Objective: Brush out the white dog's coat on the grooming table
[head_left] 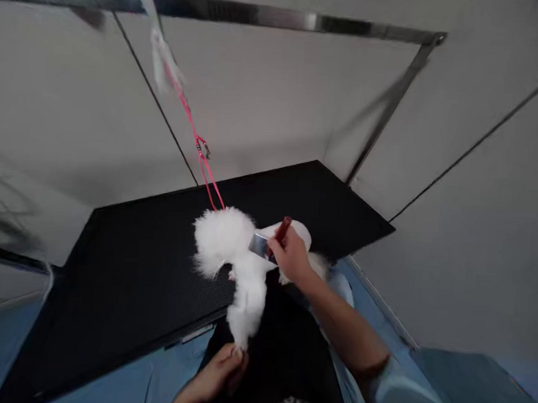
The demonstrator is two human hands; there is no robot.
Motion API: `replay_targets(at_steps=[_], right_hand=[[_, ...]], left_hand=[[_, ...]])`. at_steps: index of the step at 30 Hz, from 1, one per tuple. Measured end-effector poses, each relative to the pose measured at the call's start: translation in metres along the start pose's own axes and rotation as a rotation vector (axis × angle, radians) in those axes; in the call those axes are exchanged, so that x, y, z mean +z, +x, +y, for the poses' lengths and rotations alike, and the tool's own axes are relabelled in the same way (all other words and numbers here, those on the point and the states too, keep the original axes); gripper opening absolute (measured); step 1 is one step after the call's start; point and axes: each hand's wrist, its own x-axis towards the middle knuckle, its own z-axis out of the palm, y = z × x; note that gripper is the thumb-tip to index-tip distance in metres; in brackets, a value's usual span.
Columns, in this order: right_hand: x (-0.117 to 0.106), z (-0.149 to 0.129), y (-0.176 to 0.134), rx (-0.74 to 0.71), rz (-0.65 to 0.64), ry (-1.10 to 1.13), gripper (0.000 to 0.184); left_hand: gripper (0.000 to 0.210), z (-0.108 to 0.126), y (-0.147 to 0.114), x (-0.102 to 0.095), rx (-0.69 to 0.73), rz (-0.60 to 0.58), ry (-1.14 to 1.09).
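A fluffy white dog (225, 238) stands on a black grooming table (149, 291), its rounded head toward the left and its body partly behind my right arm. My right hand (292, 254) grips a slicker brush (259, 245) by its red-brown handle, and the shiny metal head lies against the dog's shoulder and side. Low in front, my left hand (228, 364) pinches the end of the dog's white foreleg (247, 301), which is stretched out past the table edge toward me. The paw is hidden by fur and fingers.
A pink cord loop (187, 106) runs from the metal bar (259, 15) overhead down to the dog's head. A metal post (391, 112) rises at the table's back right, before pale wall panels (274, 89). The floor (109, 384) is blue.
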Motion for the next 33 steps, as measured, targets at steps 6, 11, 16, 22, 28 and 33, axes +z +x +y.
replay_targets(at_steps=[6, 11, 16, 22, 28, 33], right_hand=[[0.029, 0.017, -0.029, 0.021, -0.297, 0.002, 0.011], [0.031, 0.024, -0.041, 0.037, -0.294, 0.113, 0.016], [0.032, 0.032, -0.043, 0.135, -0.087, 0.162, 0.015], [0.04, 0.047, -0.054, 0.058, -0.291, 0.288, 0.016], [0.045, 0.052, -0.06, 0.054, -0.159, 0.433, 0.02], [0.047, 0.052, -0.063, 0.106, -0.036, 0.538, 0.024]], left_hand=[[0.063, 0.012, 0.003, 0.003, 0.09, 0.061, 0.198], [0.063, 0.022, 0.001, 0.005, 0.133, 0.125, 0.273], [0.064, 0.028, 0.001, 0.007, 0.166, 0.145, 0.288], [0.063, 0.018, 0.003, 0.005, 0.214, 0.114, 0.182], [0.056, 0.013, 0.005, 0.009, 0.263, -0.016, -0.223], [0.048, 0.016, 0.002, 0.012, 0.283, -0.128, -0.491]])
